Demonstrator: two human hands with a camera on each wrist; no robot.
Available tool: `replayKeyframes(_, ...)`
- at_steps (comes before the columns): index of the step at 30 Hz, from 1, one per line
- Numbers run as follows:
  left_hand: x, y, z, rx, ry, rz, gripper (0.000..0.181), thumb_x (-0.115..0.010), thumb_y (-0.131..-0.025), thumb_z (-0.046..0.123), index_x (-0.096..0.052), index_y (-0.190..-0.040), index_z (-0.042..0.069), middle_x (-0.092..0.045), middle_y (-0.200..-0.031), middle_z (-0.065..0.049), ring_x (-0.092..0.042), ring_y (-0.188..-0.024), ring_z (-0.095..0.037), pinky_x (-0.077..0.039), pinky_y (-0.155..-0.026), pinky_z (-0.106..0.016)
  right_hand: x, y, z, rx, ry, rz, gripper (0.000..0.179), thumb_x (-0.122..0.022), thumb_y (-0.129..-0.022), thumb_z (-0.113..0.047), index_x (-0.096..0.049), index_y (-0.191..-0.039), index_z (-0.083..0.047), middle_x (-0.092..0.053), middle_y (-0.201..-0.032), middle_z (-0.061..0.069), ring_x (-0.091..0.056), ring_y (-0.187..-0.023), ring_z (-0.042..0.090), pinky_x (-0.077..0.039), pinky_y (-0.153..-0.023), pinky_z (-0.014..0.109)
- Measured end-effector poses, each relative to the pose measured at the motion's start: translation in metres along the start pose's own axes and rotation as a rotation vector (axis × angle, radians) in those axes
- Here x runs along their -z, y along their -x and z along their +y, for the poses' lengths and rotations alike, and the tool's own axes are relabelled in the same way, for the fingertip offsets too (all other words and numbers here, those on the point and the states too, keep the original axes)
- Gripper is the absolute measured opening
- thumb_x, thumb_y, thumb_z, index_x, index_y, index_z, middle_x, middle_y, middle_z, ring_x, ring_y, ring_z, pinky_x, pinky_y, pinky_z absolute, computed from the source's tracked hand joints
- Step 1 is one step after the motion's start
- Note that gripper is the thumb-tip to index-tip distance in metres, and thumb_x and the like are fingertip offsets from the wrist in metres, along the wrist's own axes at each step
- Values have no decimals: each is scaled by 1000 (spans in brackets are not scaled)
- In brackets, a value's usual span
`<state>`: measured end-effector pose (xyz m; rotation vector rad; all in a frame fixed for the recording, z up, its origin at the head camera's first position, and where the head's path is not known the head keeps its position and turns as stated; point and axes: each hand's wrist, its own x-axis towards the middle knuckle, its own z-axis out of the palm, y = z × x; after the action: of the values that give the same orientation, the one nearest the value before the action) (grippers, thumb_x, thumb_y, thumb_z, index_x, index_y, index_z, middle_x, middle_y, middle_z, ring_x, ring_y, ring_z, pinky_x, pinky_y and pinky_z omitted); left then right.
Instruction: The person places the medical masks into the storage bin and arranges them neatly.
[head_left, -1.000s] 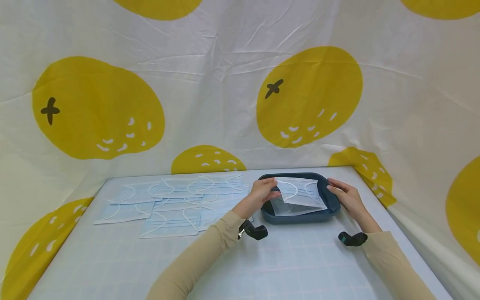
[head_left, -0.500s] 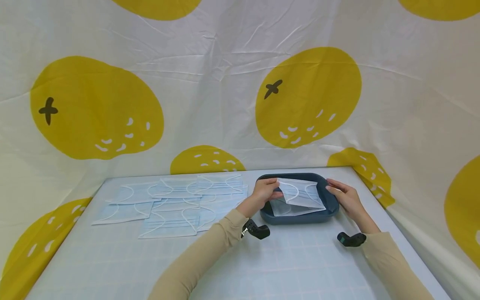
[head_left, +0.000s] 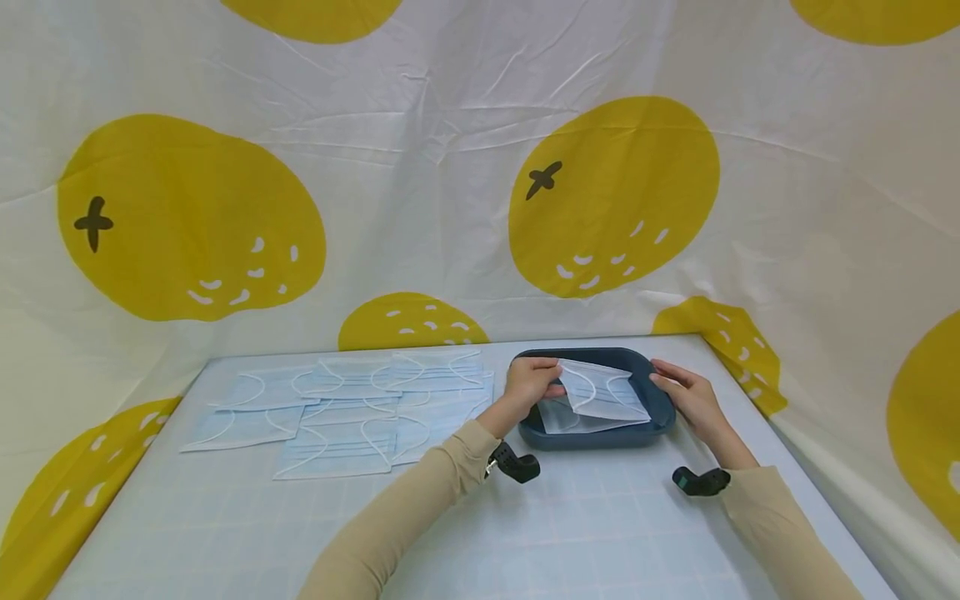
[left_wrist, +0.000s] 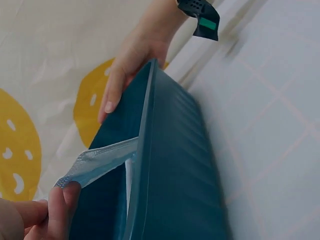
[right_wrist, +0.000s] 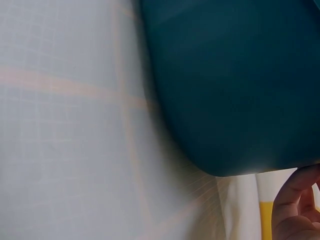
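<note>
Pinched between the thumb and fingers of my left hand is the left edge of a light blue face mask. The mask tilts over a dark blue plastic tub, its far end down inside the walls. Another mask lies beneath it in the tub. On the other side, my right hand grips the tub's right rim; in the left wrist view its fingers reach over that end wall. Only the tub's outer wall and part of the hand show in the right wrist view.
Several face masks lie flat and overlapping on the table, left of the tub. A white curtain printed with yellow fruit hangs behind and around the table. Each wrist wears a black camera mount.
My left hand has shifted slightly right, and the mask's near edge has come down a little toward the tub. The right hand keeps its place at the rim.
</note>
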<state>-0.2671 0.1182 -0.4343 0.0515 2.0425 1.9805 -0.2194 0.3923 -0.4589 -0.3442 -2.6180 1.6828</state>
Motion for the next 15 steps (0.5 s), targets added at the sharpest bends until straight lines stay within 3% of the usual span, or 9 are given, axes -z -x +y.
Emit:
replayKeyframes(7,1,3,1,-38,-75,77,22,-70,-86,10,-73,-107,3,-74,-99,-11,-61,-51,-2,-57,-57,-19,-1,-1,2,-2,4,1,62,-51,-97,-44,-38,-147,-9,-40,-149,19,-39,-132,24,-43,-95,9)
replayKeyframes(15,1,3,2,-49,-131,131,15,-74,-82,7,-77,-96,4,-75,-92,-11,-63,-51,-5,-56,-54,-20,-1,-1,3,-24,7,0,63,-50,-97,-46,-36,-148,-10,-38,-151,17,-34,-138,29,-39,-108,26)
